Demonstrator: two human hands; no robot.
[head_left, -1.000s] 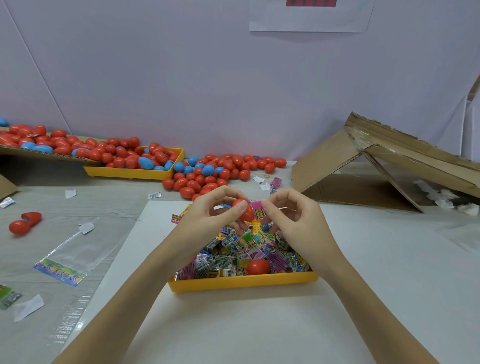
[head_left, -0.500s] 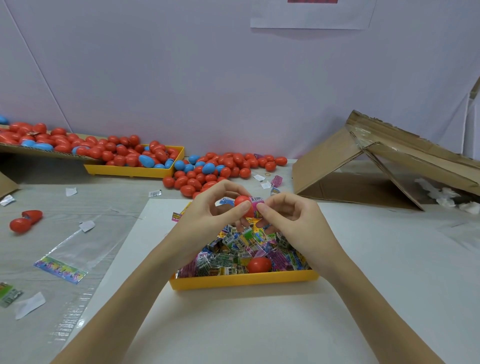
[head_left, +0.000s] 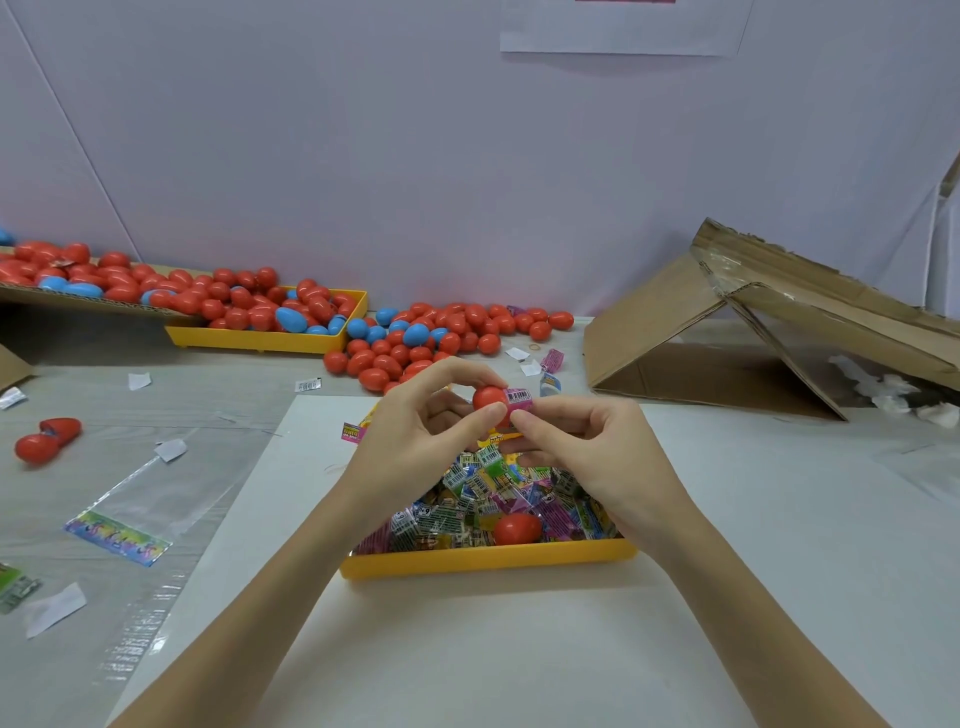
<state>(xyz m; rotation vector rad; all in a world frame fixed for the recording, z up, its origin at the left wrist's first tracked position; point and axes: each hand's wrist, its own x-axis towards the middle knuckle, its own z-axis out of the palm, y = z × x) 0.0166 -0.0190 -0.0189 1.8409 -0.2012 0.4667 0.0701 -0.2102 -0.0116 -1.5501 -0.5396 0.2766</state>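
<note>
My left hand grips a red egg half between thumb and fingers, above the far end of a yellow tray. My right hand pinches a small pink packet with a barcode, pressed against the open side of that egg half. The tray holds several small colourful packets and another red egg half near its front wall.
A white sheet lies under the tray. A pile of red and blue eggs and a second yellow tray sit at the back. An opened red egg and clear bags lie left. A collapsed cardboard box stands right.
Both hands have drawn closer together and risen slightly. The pink packet has moved up against the red egg half.
</note>
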